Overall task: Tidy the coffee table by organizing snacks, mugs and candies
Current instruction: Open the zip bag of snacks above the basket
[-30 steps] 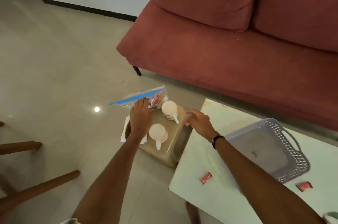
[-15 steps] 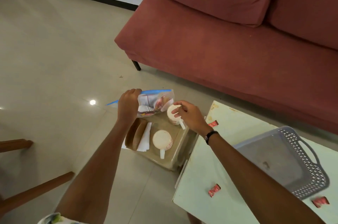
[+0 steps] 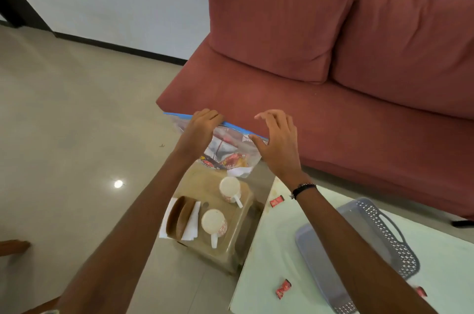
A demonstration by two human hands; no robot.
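Observation:
A clear zip bag (image 3: 228, 152) with a blue seal strip and red snack packets inside hangs in the air above a low brown stool (image 3: 202, 185). My left hand (image 3: 202, 126) grips the bag's top edge. My right hand (image 3: 277, 144) is at the bag's right end, thumb against the seal strip and fingers spread above it. On the stool stand two white mugs (image 3: 230, 189) (image 3: 214, 222), with brown saucers (image 3: 180, 220) on white napkins. Red wrapped candies (image 3: 277, 202) (image 3: 283, 288) lie on the white coffee table (image 3: 266, 262).
A grey plastic basket (image 3: 372, 244) rests on the coffee table under my right forearm. A red sofa (image 3: 333, 87) fills the back right. Wooden chair legs (image 3: 14, 247) show at the left edge. Tiled floor spreads to the left.
My left hand has lifted the zip bag up off the stool. My right hand left the far mug and came up to the bag's right end. The camera tilted upward.

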